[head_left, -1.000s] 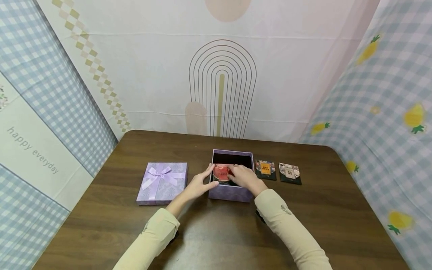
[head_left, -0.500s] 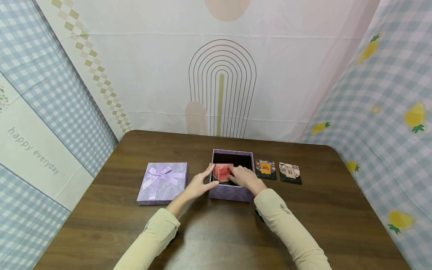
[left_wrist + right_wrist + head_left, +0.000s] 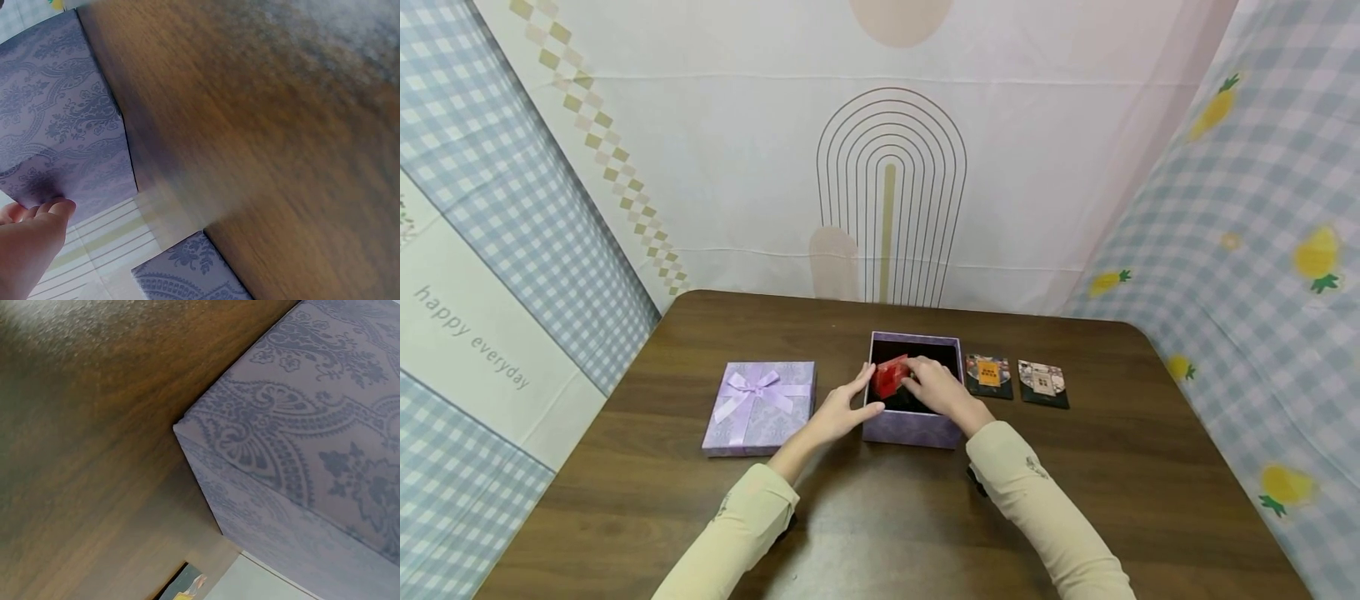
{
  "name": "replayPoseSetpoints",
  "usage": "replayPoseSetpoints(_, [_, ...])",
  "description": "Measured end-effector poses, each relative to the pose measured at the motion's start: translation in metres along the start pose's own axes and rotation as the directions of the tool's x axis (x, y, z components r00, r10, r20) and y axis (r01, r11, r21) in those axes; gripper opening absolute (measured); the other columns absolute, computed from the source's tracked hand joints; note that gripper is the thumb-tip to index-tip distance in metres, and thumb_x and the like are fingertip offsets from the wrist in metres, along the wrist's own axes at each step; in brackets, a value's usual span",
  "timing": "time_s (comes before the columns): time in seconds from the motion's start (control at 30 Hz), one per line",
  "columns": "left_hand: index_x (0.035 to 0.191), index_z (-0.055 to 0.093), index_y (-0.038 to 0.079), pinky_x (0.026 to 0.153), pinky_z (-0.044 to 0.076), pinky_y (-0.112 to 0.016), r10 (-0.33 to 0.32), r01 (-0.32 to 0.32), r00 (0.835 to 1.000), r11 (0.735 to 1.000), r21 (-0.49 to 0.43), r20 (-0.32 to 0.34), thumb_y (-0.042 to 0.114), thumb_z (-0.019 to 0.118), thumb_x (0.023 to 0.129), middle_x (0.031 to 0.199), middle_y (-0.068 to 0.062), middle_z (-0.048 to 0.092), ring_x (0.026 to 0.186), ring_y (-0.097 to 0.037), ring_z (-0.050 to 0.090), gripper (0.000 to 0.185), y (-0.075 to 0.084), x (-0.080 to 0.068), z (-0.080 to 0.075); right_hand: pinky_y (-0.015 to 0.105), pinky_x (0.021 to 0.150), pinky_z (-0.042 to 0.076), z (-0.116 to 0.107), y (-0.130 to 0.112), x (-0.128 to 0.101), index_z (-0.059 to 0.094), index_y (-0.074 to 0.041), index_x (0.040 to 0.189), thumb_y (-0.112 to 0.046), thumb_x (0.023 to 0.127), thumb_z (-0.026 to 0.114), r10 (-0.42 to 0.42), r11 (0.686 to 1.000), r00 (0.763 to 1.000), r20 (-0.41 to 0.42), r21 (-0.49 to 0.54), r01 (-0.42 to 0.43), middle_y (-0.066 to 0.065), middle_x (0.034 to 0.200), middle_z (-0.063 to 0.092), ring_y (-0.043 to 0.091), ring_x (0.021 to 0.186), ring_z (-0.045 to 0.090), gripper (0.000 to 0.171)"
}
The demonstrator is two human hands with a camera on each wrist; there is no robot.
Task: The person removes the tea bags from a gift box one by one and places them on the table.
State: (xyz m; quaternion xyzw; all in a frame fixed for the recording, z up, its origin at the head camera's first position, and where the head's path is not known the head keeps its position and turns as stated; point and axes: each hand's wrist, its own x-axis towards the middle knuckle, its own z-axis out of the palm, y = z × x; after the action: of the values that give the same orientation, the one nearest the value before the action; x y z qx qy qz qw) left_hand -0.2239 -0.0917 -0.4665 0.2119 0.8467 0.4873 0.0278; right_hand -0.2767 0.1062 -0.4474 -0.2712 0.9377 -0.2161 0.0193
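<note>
In the head view a purple patterned box with a dark inside stands uncovered at mid-table. My left hand holds its left side, fingers along the left rim and thumb over the front left corner. The left wrist view has these fingers against the box's patterned outer wall. My right hand reaches over the box from the right and pinches a red packet by its right side. Tilted, the packet overlaps the box's dark inside. The right wrist view shows the box's outer wall, not the hand.
The matching purple lid with a ribbon bow lies left of the box. To the right of the box lie a packet with an orange label and one with a pale label. A patterned cloth hangs behind the brown table.
The red packet lay flatter within the box earlier; now it is tilted, its right side raised by my right hand. My left hand keeps its place on the box.
</note>
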Motion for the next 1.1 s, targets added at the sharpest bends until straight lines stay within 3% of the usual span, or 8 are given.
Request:
replayPoseSetpoints(0.13, [0.141, 0.028, -0.002, 0.108, 0.022, -0.046, 0.002, -0.002, 1.000, 1.000, 0.001, -0.002, 0.014, 0.062, 0.087, 0.146, -0.019, 0.022, 0.133, -0.032, 0.025, 0.066, 0.000, 0.000, 0.000, 0.045, 0.085, 0.047, 0.000, 0.000, 0.000, 0.055, 0.002, 0.122, -0.013, 0.089, 0.058, -0.049, 0.997, 0.999, -0.004, 0.054, 0.049, 0.017, 0.115, 0.059, 0.029, 0.104, 0.057, 0.036])
replayPoseSetpoints(0.3, [0.141, 0.028, -0.001, 0.108, 0.023, -0.047, 0.000, 0.000, 1.000, 1.000, -0.001, 0.002, 0.015, 0.061, 0.087, 0.146, -0.020, 0.021, 0.133, -0.033, 0.025, 0.066, 0.001, 0.000, 0.000, 0.037, 0.077, 0.050, 0.006, 0.003, 0.002, 0.054, 0.003, 0.122, -0.012, 0.090, 0.056, -0.111, 0.979, 0.993, 0.031, 0.173, 0.104, 0.015, 0.103, 0.063, 0.022, 0.087, 0.061, 0.035])
replayPoseSetpoints(0.53, [0.142, 0.026, 0.002, 0.108, 0.022, -0.046, -0.002, 0.002, 1.000, 1.000, 0.010, 0.010, 0.017, 0.061, 0.088, 0.146, -0.020, 0.021, 0.133, -0.032, 0.025, 0.066, 0.000, -0.001, 0.001, 0.039, 0.083, 0.048, 0.011, 0.005, 0.004, 0.051, 0.005, 0.125, -0.018, 0.092, 0.053, -0.138, 0.966, 0.982, 0.129, 0.237, 0.105, 0.019, 0.116, 0.058, 0.025, 0.097, 0.058, 0.040])
replayPoseSetpoints(0.77, [0.142, 0.028, 0.000, 0.107, 0.023, -0.047, -0.002, 0.002, 1.000, 1.000, 0.024, 0.000, 0.016, 0.061, 0.087, 0.146, -0.019, 0.022, 0.132, -0.033, 0.026, 0.065, 0.001, 0.001, 0.000, 0.027, 0.061, 0.043, 0.008, 0.003, 0.007, 0.049, 0.003, 0.129, -0.017, 0.091, 0.055, -0.061, 0.967, 0.992, 0.114, 0.252, 0.030, 0.010, 0.082, 0.061, 0.015, 0.068, 0.052, 0.044])
replayPoseSetpoints(0.97, [0.141, 0.028, 0.000, 0.107, 0.023, -0.047, 0.000, 0.000, 1.000, 1.000, 0.020, 0.003, 0.016, 0.061, 0.087, 0.146, -0.019, 0.022, 0.132, -0.033, 0.026, 0.065, 0.001, 0.000, -0.001, 0.030, 0.065, 0.048, 0.001, -0.001, 0.004, 0.050, 0.003, 0.126, -0.011, 0.086, 0.060, 0.014, 0.963, 1.000, 0.016, 0.270, -0.018, 0.015, 0.104, 0.063, 0.018, 0.078, 0.056, 0.044])
replayPoseSetpoints(1.1, [0.141, 0.028, -0.001, 0.107, 0.023, -0.049, 0.013, -0.013, 1.000, 1.000, 0.010, -0.003, 0.016, 0.061, 0.087, 0.145, -0.021, 0.022, 0.132, -0.035, 0.027, 0.065, 0.000, 0.000, 0.000, 0.037, 0.074, 0.048, -0.002, -0.002, 0.001, 0.049, 0.004, 0.127, -0.006, 0.084, 0.061, 0.018, 0.961, 0.999, -0.032, 0.277, -0.008, 0.019, 0.117, 0.058, 0.023, 0.086, 0.057, 0.045])
